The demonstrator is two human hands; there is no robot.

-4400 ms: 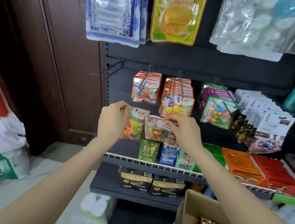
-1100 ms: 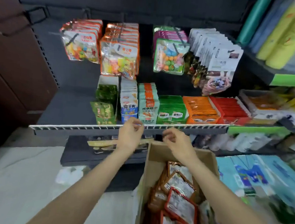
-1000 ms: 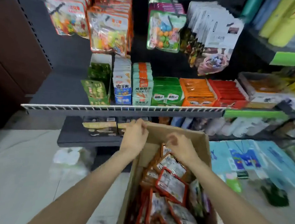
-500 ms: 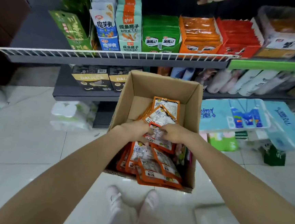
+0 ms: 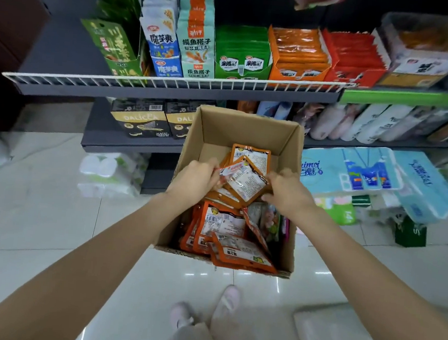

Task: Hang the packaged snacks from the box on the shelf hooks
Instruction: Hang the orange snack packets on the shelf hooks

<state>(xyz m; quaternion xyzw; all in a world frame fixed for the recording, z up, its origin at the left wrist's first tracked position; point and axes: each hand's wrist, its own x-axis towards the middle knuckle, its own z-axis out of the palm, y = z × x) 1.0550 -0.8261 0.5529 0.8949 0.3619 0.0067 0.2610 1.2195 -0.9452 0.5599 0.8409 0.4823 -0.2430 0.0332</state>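
Observation:
An open cardboard box (image 5: 244,128) stands on the floor in front of the shelf, holding several orange-edged snack packets (image 5: 223,224). Both my hands are inside the box. My left hand (image 5: 193,179) pinches the left corner of one tilted snack packet (image 5: 245,181), lifted a little above the pile. My right hand (image 5: 287,193) grips the same packet at its right edge, fingers curled under it. The shelf hooks are out of view above the frame.
A wire-fronted shelf (image 5: 171,82) with upright snack boxes runs across the top. Below it sit dark boxes (image 5: 140,120) and rolls. Blue tissue packs (image 5: 379,175) lie right of the box, white rolls (image 5: 109,172) left. My feet (image 5: 205,309) stand on the tiled floor.
My view dropped from the hanging packets down to the box. Both hands went from the hooks into the box and took hold of one packet, now raised slightly.

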